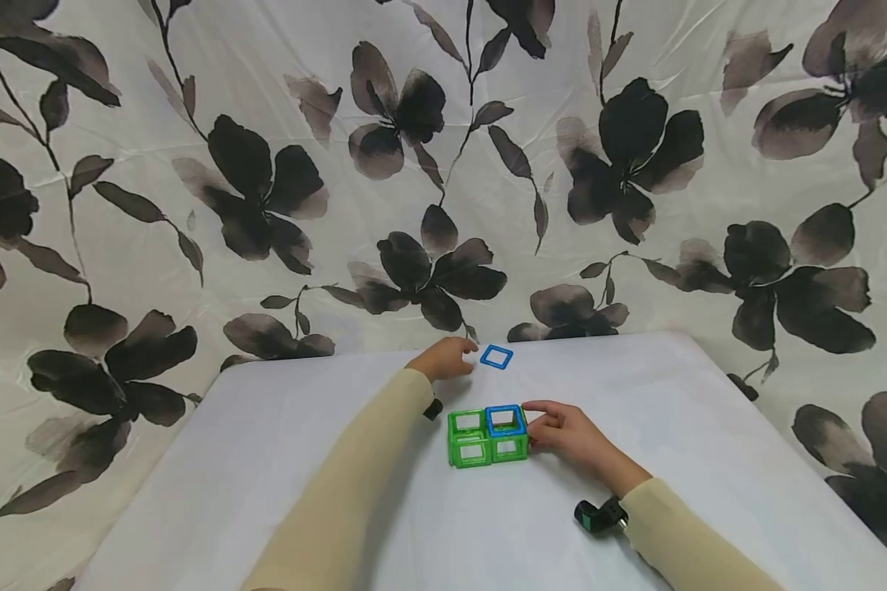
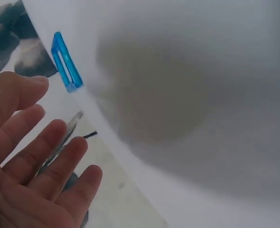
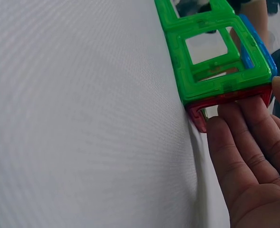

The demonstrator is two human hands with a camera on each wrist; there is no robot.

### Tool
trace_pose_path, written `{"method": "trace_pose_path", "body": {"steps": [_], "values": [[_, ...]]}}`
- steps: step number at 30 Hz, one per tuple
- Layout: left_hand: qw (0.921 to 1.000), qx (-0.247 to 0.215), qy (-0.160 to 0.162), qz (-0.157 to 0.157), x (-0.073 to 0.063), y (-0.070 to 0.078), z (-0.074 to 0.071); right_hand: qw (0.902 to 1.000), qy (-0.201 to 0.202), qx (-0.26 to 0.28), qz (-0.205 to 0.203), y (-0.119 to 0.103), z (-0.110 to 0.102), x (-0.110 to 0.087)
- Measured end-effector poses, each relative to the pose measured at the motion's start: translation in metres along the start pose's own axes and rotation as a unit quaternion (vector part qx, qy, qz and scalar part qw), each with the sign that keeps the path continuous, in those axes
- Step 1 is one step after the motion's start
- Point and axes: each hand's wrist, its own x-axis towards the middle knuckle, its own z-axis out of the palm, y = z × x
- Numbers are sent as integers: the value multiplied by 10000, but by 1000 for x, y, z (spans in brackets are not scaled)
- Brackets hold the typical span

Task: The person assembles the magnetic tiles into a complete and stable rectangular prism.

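Near the back edge of the table, a blue magnetic square tile [image 1: 507,360] with an open middle lies flat. Just to its left is my left hand [image 1: 445,359], fingers spread apart and nothing between them; the left wrist view shows a gap to the blue tile [image 2: 69,64]. Closer to me stands a block of green magnetic tiles [image 1: 489,448], two cubes wide, with a blue tile [image 1: 506,432] on top of the right cube. My right hand [image 1: 572,435] touches that cube's right side, its fairly straight fingertips against a red tile [image 3: 225,100] and its thumb by the top corner.
A white cloth covers the table [image 1: 281,460]. Behind it hangs a floral curtain [image 1: 429,164], right up to the back edge. A black wrist camera [image 1: 599,516] is strapped at the right sleeve.
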Motion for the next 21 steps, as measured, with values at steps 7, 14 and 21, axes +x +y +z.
{"method": "trace_pose_path", "body": {"steps": [7, 14, 21], "values": [[9997, 209, -7, 161, 22, 6, 5, 9999, -76, 84, -70, 1, 0, -3], [9964, 737, -175, 373, 36, 16, 11, 9994, -225, 188, -185, 4, 1, -5], [9948, 891, -484, 117, 42, 25, 17, 9985, -356, 327, -272, 1, -2, -2]]}}
